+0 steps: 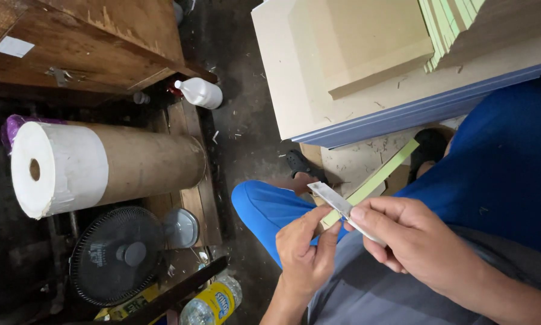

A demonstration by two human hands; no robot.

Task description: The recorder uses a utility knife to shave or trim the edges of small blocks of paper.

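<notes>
My left hand (pixel 305 253) pinches the near end of a long pale green strip (pixel 376 179) that slants up to the right over my lap. My right hand (pixel 412 238) grips a flat metal blade (pixel 333 200). The blade's tip lies against the strip just above my left fingers. Both hands sit above my blue-trousered knee (pixel 264 207) and grey shirt.
A work board (pixel 294 96) holds beige boards and a stack of green strips (pixel 448 27) at upper right. A large paper roll (pixel 102 165), a small fan (pixel 118 256), a white bottle (pixel 199 93) and a yellow-labelled bottle (pixel 213 304) lie on the dark floor at left.
</notes>
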